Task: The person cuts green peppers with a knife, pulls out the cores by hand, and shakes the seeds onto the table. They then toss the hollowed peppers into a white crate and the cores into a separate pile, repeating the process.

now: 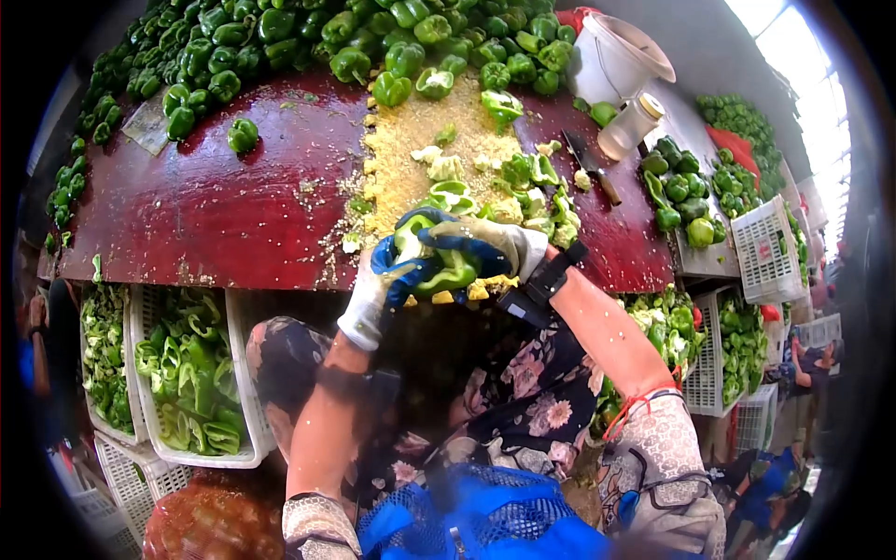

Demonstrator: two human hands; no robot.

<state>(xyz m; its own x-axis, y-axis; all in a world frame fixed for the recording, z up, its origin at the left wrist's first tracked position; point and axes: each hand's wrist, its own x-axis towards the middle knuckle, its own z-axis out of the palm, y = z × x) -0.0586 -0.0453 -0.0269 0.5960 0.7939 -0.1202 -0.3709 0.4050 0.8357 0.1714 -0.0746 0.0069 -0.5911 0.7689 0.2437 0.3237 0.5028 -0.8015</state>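
Note:
In white gloves with blue-coated fingers, both hands meet at the table's front edge around a cut-open green bell pepper (455, 272). My left hand (392, 271) wraps its left side, where a pale inner face shows between the fingers. From the right, my right hand (490, 243) closes over the top of the pepper, its fingertips partly hidden. Just beyond the hands, a cut pepper half (451, 197) lies on a yellow textured strip (397, 145), among pale seed cores (445, 168) and green scraps.
Whole green peppers (280, 28) pile along the back of the red table (233, 201). To the right lie a knife (597, 173), a jar (631, 127) and a white bucket (611, 61). A white crate (245, 392) of cut peppers stands at lower left; another crate (709, 355) stands right.

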